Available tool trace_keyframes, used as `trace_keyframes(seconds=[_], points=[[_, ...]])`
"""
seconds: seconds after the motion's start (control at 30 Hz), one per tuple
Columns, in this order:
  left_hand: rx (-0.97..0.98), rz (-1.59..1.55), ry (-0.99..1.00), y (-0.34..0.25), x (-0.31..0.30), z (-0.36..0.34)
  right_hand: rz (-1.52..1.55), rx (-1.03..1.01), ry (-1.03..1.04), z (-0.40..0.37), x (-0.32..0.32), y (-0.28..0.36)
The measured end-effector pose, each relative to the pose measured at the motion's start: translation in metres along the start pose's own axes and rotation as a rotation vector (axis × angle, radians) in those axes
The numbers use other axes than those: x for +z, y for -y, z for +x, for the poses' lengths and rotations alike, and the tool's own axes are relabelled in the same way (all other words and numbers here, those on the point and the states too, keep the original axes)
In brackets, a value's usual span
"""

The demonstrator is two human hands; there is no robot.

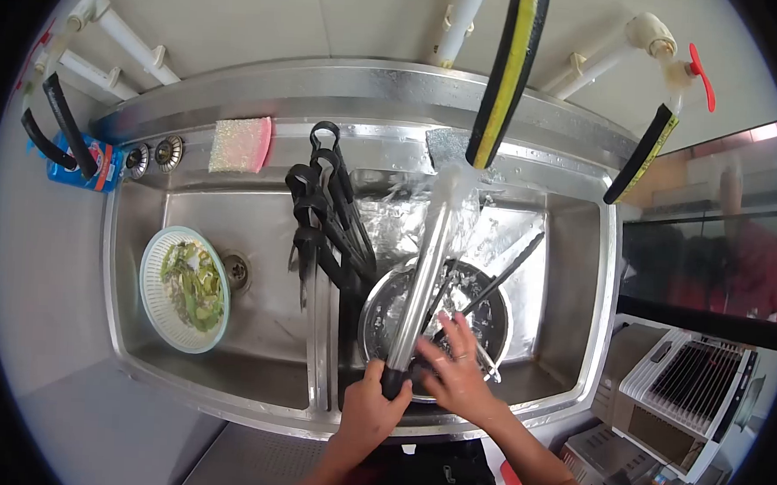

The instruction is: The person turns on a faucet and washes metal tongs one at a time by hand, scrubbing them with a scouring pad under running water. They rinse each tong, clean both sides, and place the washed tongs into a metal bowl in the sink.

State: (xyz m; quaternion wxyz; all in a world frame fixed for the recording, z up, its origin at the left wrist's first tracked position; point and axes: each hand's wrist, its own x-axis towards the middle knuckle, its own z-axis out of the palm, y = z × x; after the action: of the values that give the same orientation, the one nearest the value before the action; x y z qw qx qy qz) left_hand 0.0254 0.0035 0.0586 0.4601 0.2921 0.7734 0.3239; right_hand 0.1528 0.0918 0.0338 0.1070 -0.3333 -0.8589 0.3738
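Observation:
My left hand (373,410) is wrapped round the black end of a long, shiny metal tool (423,284). The tool points away over the right basin, and water from a black-and-yellow hose (510,73) splashes on its far end. Beside the black end, my right hand (462,378) has its fingers spread, slightly blurred. Beneath both lies a round metal bowl (376,316) with water and long dark utensils (512,268) in it. Several black-handled utensils with looped ends (320,206) lean across the divider to the left.
A pale green colander (155,305) with green vegetable scraps sits in the left basin beside the drain (236,271). On the back ledge lie a pink-edged sponge (240,144), a grey scouring pad (447,145) and two strainers (168,153). Another hose (643,155) hangs at right.

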Motion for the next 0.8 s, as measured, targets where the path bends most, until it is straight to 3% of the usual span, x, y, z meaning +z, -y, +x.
trace_keyframes(seconds=[0.1,0.13,0.17,0.2,0.23,0.27,0.3,0.37,0.4,0.43,0.47,0.5,0.57,0.63,0.7,0.8], points=[[0.110,-0.127,0.036,-0.015,0.000,0.012,-0.068,-0.106,0.081,0.008,0.015,0.006],[0.238,-0.106,0.066,-0.015,-0.001,0.016,-0.033,-0.197,0.085,0.018,0.013,0.007],[0.245,-0.105,0.068,-0.027,-0.009,0.018,-0.001,-0.290,0.088,0.026,0.008,0.008],[0.012,-0.417,0.290,-0.047,-0.022,0.017,-0.116,-0.419,0.030,0.029,-0.005,0.009],[-0.231,-0.724,0.508,-0.059,-0.031,0.014,-0.118,-0.422,0.028,0.032,-0.024,0.015],[-0.134,-0.901,0.614,-0.061,-0.035,0.010,-0.109,-0.563,-0.031,0.036,-0.048,0.025],[-0.162,-1.019,0.653,-0.070,-0.037,0.001,-0.098,-0.706,-0.089,0.036,-0.071,0.035],[-0.229,-1.045,1.118,-0.080,-0.050,-0.001,-0.154,-0.766,-0.007,0.027,-0.113,0.048],[-0.158,-0.978,1.172,-0.087,-0.051,-0.001,-0.157,-0.772,-0.006,0.027,-0.127,0.054],[-0.151,-0.977,1.172,-0.088,-0.049,0.003,-0.179,-0.693,0.090,0.028,-0.138,0.058],[0.054,-0.793,0.952,-0.084,-0.044,0.011,-0.202,-0.610,0.184,0.030,-0.145,0.061],[0.249,-0.605,0.725,-0.080,-0.037,0.023,-0.295,-0.526,0.128,0.033,-0.145,0.058],[0.373,-0.974,0.356,-0.068,-0.012,0.073,-0.348,-0.175,0.138,0.044,-0.134,0.030],[0.123,-1.388,0.297,-0.101,-0.012,0.098,-0.327,0.002,0.036,0.065,-0.116,0.010],[0.203,-1.450,0.375,-0.105,0.006,0.131,-0.354,0.070,-0.026,0.085,-0.101,-0.010],[0.223,-1.604,0.258,-0.101,0.025,0.168,-0.408,0.176,-0.105,0.105,-0.094,-0.025]])
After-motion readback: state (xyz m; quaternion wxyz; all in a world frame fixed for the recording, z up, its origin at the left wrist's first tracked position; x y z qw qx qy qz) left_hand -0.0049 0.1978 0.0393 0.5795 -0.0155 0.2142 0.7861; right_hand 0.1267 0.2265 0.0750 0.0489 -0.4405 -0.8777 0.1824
